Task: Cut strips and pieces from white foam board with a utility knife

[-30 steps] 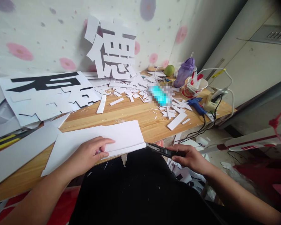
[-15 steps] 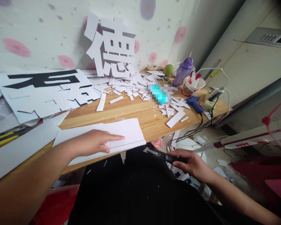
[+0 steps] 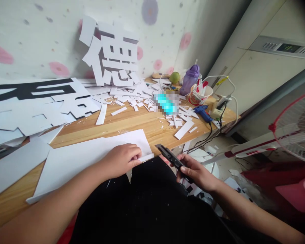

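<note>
1. White board (image 3: 78,152) lies flat along the near edge of the table (image 3: 132,118), its long side about level with the rim
2. Left hand (image 3: 117,159) over the board's right end; fingers bent and closed about a narrow strip (image 3: 146,157) along the near edge, the grip partly hidden by the hand; whether the strip is wholly parted from the board, cannot tell
3. Right hand (image 3: 194,171) grasps a black knife (image 3: 169,155), fingers wrapped round the handle; front end just beyond the board's right corner, apart from it; how much blade is out, too small to tell
4. Chief risk, as judged: a cut to the left fingers, should the knife swing toward the board while they sit at that corner
5. Second: strip tears or snaps ragged if tugged where the foam is not cut through
6. Board could slide or tip off the rim, since it lies so close to the edge and no weight shows on its far side
7. Black trousers (image 3: 147,203) directly below the edge; a slip or dropped knife could reach the lap
8. Offcuts (image 3: 142,89) litter the back of the table; a loose piece could get mixed among them
</note>
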Demonstrator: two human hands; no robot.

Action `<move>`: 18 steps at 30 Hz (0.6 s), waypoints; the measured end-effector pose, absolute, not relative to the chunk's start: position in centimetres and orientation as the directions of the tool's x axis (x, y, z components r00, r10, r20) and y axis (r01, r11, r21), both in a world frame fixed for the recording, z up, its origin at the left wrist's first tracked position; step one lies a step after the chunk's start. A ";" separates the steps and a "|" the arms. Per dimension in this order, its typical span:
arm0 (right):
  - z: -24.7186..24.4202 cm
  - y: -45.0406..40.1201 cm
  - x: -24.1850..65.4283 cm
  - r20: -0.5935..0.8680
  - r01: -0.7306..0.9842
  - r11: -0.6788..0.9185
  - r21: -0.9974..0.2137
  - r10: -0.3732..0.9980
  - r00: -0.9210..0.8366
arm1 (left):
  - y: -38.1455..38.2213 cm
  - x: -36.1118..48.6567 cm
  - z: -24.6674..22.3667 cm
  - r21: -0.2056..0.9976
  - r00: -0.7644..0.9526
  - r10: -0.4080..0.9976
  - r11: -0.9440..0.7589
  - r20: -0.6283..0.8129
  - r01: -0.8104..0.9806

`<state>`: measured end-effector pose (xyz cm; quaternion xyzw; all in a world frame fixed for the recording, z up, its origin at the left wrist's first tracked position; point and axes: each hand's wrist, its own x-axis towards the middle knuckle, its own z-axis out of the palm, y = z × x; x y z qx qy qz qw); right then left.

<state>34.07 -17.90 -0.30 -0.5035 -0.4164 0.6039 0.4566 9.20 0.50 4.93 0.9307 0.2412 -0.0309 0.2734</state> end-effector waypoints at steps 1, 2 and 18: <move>-0.4 -17.7 34.0 -0.226 -0.135 -0.236 -0.962 0.970 -0.089 | 0.6 9.4 5.0 0.498 0.874 0.447 -0.722 -0.193 0.479; -0.5 -17.6 33.9 -0.223 -0.130 -0.234 -0.963 0.970 -0.093 | 0.8 9.6 5.0 0.497 0.866 0.459 -0.715 -0.199 0.493; -1.3 -17.0 34.9 -0.222 -0.132 -0.232 -0.964 0.971 -0.083 | 3.2 12.3 5.6 0.544 0.871 0.381 -0.681 -0.310 0.491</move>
